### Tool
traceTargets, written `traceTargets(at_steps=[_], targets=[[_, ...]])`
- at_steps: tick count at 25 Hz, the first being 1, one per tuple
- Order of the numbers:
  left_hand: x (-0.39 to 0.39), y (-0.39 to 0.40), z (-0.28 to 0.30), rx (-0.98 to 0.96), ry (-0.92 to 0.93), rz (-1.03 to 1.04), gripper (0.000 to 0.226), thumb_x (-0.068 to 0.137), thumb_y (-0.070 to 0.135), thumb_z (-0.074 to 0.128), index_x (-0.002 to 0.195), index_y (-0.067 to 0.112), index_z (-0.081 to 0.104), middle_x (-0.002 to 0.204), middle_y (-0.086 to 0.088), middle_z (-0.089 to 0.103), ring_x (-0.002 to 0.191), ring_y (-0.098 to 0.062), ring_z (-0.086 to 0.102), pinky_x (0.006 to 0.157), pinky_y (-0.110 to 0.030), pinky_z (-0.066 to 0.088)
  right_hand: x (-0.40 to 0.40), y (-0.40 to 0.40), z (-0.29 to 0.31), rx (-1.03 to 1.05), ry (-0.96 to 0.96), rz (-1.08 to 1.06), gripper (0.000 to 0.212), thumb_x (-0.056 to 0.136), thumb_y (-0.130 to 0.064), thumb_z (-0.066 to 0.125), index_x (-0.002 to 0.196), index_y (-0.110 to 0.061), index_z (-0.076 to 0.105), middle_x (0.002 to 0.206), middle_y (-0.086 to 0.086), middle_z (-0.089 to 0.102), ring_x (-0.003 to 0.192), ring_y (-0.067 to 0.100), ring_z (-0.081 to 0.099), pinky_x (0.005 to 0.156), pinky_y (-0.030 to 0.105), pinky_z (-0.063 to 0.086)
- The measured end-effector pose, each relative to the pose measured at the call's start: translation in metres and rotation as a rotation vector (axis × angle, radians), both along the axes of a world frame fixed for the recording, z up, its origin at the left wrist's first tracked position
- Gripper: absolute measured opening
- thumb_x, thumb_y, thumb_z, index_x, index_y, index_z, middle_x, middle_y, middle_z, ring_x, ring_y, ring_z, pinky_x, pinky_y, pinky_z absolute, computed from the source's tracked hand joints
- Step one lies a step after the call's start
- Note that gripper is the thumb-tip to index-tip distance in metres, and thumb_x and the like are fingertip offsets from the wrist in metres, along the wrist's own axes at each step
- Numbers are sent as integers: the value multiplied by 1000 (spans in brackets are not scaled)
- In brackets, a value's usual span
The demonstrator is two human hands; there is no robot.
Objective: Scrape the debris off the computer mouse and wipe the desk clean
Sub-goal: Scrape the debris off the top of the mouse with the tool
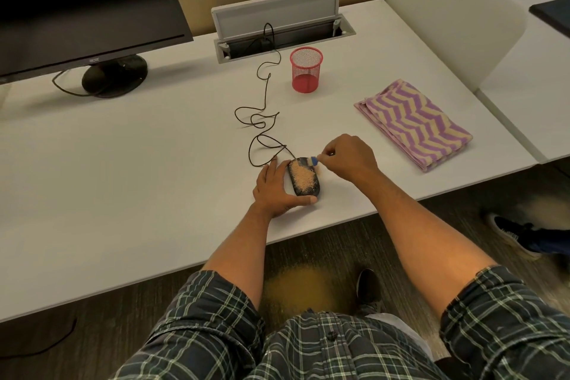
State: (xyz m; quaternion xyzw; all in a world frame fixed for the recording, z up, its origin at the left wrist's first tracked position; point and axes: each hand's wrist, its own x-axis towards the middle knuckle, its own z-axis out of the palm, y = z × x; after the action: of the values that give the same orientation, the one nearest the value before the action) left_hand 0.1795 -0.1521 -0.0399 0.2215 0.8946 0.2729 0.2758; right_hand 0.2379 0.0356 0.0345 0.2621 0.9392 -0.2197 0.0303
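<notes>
The computer mouse [304, 178] lay on the desk [154, 163] right against the left hand [275, 191], which braced it with fingers along its far-left side and the thumb curled under its near end. The right hand [350, 158] pinched a small blue-handled scraper [309, 160], whose blade met the far end of the mouse just beyond the left fingertips. The tan debris [303, 179] still covered most of the top, so the scraping looked barely begun. Done well, the blade would be kept low and drawn in short strokes away from the bracing hand, with the left grip firm so the mouse could not slide, pushing grains toward one spot on the desk. The striped cloth [413, 122] waited well beyond the right hand. The blade's edge was blurred, the right fingertips were hidden behind the knuckles, and a few grains beside the mouse were hard to make out.
</notes>
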Motion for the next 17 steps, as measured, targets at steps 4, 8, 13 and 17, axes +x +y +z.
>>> traceTargets(at_steps=[4,8,13,17], targets=[[1,-1,2,2,-1,-4,123,63,70,81,158,40,10,167,13,-10,153,-17,-10,122,-48,6,5,4,-3,-19,-12,-16,15,88,-30,68,90,-20,80,87,-3,76,69,12,63,57,23,44],[1,0,2,-2,3,-3,122,63,69,81,158,39,10,167,13,-10,153,-17,-10,122,-49,7,9,7,-6,-16,-29,-17,16,87,-28,69,91,-18,80,88,-2,76,72,13,64,61,25,47],[1,0,2,0,-6,-1,123,63,70,81,158,40,10,167,13,-11,153,-16,-10,121,-49,6,9,3,-5,-46,19,15,18,88,-30,67,89,-19,80,87,-3,76,71,13,64,57,23,43],[1,0,2,-11,1,-8,124,62,72,80,159,39,9,167,13,-10,153,-17,-10,122,-49,6,4,-1,-2,-24,64,38,19,89,-29,66,96,-19,80,92,-3,76,73,12,64,59,23,44]])
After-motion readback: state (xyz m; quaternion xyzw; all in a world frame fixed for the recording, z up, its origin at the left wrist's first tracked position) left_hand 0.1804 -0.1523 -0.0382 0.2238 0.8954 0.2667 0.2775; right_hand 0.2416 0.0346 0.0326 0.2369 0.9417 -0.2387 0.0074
